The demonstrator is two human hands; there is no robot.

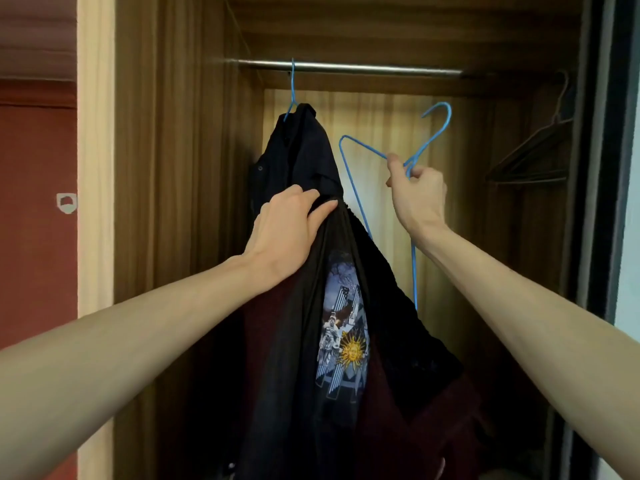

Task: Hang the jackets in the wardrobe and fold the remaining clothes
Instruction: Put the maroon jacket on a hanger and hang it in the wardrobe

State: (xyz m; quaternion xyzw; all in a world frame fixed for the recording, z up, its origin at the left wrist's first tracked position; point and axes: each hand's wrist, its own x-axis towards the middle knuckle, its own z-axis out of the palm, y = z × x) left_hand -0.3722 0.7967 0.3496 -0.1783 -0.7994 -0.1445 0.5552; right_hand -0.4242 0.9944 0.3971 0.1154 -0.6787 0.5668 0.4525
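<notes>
A dark jacket (346,306) was gripped at its top by the left hand (287,223); just right of it, a blue hanger (381,157), hook upward, was pinched by the right hand (419,195) below the rail (346,68).

Wood-grain wardrobe interior (194,168) filled the middle of the frame, dark brown panels at left and top. Metal rail (363,68) ran across the upper part. Back panel (381,126) paler, lit warm yellow. Dark empty hangers (533,161) hung in shadow at upper right. Cream frame strip (95,168) stood at left; beyond it a dark red wall (34,237) carrying a small white shield-shaped sticker (67,203). Dark door edge (609,168) ran down the right side.
</notes>
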